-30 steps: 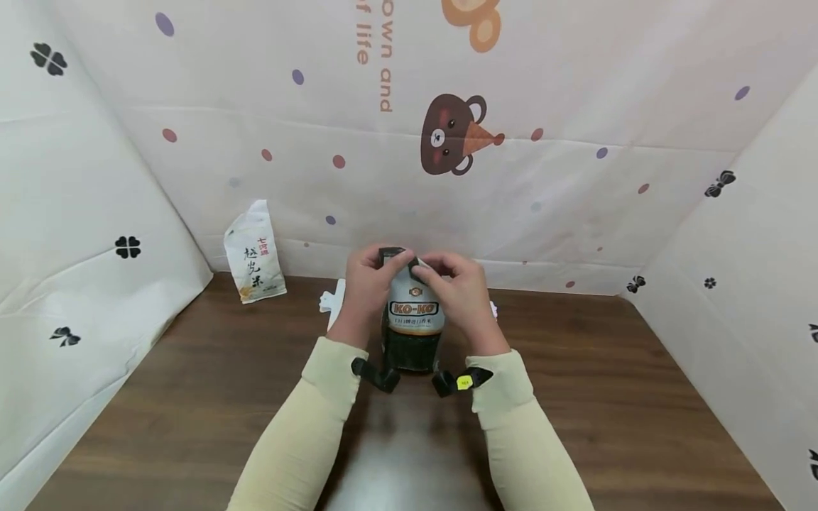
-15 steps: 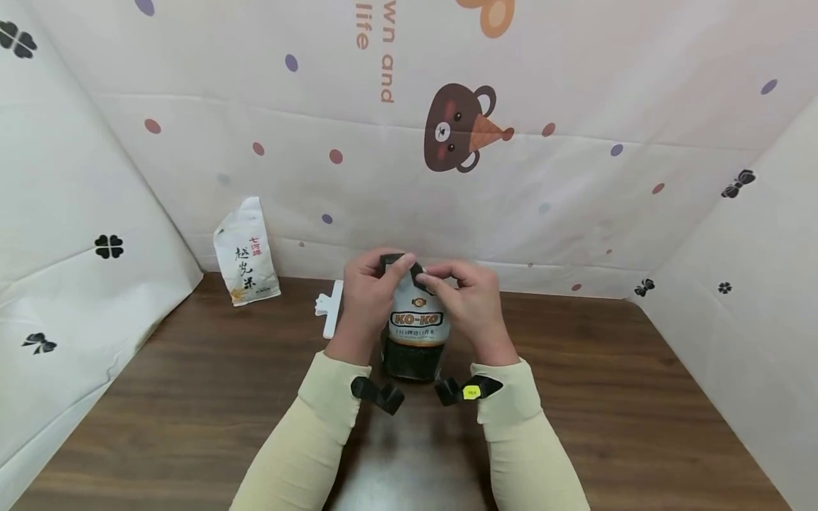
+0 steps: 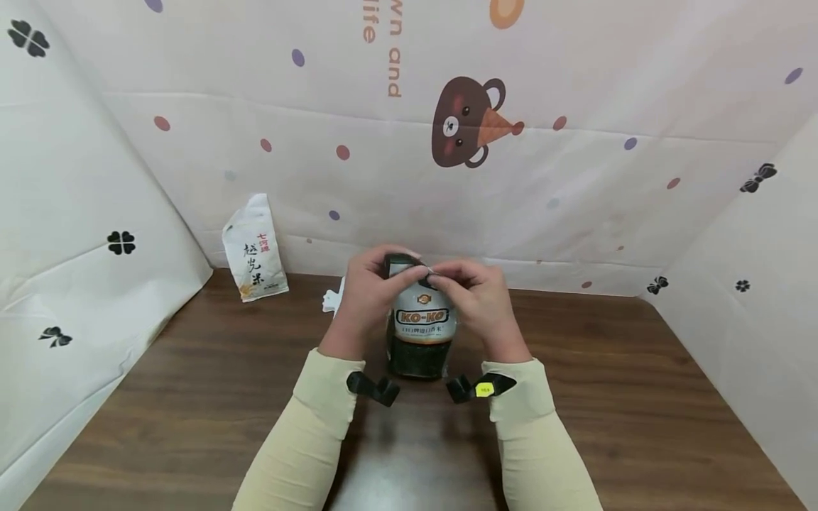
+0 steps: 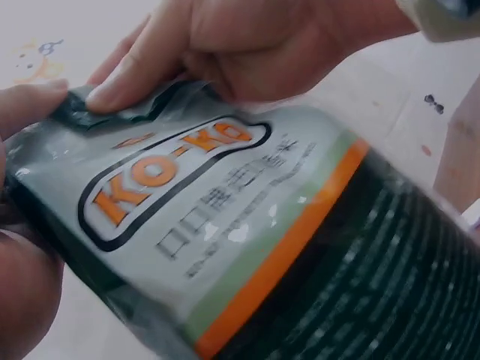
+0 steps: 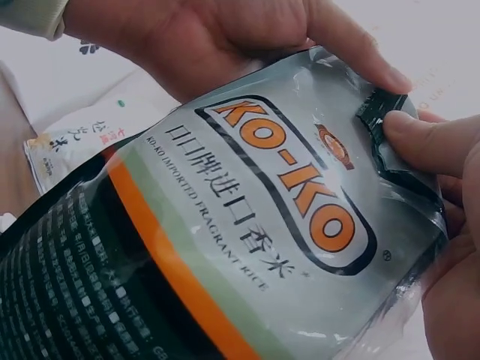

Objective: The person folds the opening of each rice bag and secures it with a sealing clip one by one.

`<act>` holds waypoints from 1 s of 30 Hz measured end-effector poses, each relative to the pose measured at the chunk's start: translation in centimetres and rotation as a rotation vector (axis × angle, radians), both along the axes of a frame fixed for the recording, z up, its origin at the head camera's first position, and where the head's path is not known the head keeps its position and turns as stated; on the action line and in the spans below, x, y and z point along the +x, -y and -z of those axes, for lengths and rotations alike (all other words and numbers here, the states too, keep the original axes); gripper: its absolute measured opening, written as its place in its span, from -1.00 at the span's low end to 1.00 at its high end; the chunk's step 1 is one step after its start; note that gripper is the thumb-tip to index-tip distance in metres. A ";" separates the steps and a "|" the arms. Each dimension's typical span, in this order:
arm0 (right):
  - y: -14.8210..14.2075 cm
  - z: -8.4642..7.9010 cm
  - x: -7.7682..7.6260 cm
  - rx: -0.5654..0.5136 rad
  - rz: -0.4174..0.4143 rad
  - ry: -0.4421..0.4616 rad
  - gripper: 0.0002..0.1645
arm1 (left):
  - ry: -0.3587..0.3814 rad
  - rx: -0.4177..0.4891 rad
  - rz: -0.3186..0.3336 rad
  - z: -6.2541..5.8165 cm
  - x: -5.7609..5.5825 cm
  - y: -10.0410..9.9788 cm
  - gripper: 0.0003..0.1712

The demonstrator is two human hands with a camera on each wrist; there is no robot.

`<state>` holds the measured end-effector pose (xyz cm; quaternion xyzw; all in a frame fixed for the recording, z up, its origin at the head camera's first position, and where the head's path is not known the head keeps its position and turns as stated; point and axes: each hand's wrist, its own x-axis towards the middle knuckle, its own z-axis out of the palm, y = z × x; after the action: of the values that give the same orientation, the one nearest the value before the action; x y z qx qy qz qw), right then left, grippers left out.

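A dark green and silver KO-KO rice bag stands upright at the middle of the table, its front label facing me. My left hand grips its top edge from the left, thumb in front and fingers behind. From the other side my right hand pinches the same top edge, thumb tip close to the left thumb. Between the thumbs the dark green top is folded over towards the front in the right wrist view. Fingers behind the bag are mostly hidden. A white clip lies just left of my left hand, partly covered by it.
A white rice bag with dark and red lettering leans against the back wall at the left. The brown wooden table is bounded by printed white cloth at the back and sides.
My left thumb has moved right along the bag's top, closer to the right thumb, and more of the top is folded. The clip is more covered than half a second ago. The view has shifted slightly.
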<state>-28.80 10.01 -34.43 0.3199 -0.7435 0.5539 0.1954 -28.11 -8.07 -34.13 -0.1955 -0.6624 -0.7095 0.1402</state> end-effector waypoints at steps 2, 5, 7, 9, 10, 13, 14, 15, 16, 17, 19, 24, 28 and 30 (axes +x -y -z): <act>-0.1 0.0 -0.2 -0.010 -0.005 0.020 -0.86 | -0.007 -0.026 -0.006 -0.1 -0.1 0.1 -0.76; -0.4 0.0 -0.5 0.001 -0.025 0.068 -0.84 | -0.024 -0.033 -0.043 -0.2 -0.3 0.1 -0.79; -0.7 0.1 -0.6 0.038 -0.040 0.107 -0.81 | -0.035 -0.030 -0.069 -0.1 -0.3 0.1 -0.81; -1.0 0.3 -0.7 0.097 -0.039 0.125 -0.79 | -0.045 -0.023 -0.084 0.2 -0.4 0.2 -0.83; -1.2 0.3 -0.7 0.120 -0.036 0.124 -0.79 | -0.051 -0.025 -0.092 0.2 -0.4 0.2 -0.84; -1.8 0.3 -0.7 0.175 -0.009 0.084 -0.81 | -0.066 -0.033 -0.095 0.2 -0.3 0.1 -0.83; -1.9 0.3 -0.7 0.182 0.001 0.062 -0.82 | -0.066 -0.037 -0.093 0.1 -0.3 0.0 -0.82; -2.0 0.3 -0.7 0.182 0.004 0.040 -0.83 | -0.064 -0.042 -0.087 0.1 -0.3 0.0 -0.82; -2.0 0.3 -0.7 0.179 0.004 0.015 -0.84 | -0.061 -0.043 -0.079 0.1 -0.3 0.1 -0.81; -2.0 0.3 -0.7 0.176 0.005 -0.007 -0.86 | -0.055 -0.048 -0.071 0.1 -0.3 0.1 -0.81; -1.9 0.4 -0.8 0.165 0.010 -0.034 -0.87 | -0.038 -0.056 -0.049 0.1 -0.3 0.3 -0.80; -1.6 0.6 -0.9 0.134 0.019 -0.036 -0.88 | 0.027 -0.074 0.004 0.5 -0.6 0.8 -0.76; -1.7 0.6 -0.9 0.124 0.021 -0.027 -0.88 | 0.063 -0.086 0.033 0.7 -0.8 0.8 -0.76; -1.7 0.6 -0.8 0.125 0.024 -0.017 -0.87 | 0.070 -0.095 0.052 0.9 -0.9 0.7 -0.77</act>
<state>-29.62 11.70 -35.07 0.3273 -0.7787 0.5014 0.1877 -28.99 -8.81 -35.01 -0.1941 -0.6945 -0.6870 0.0890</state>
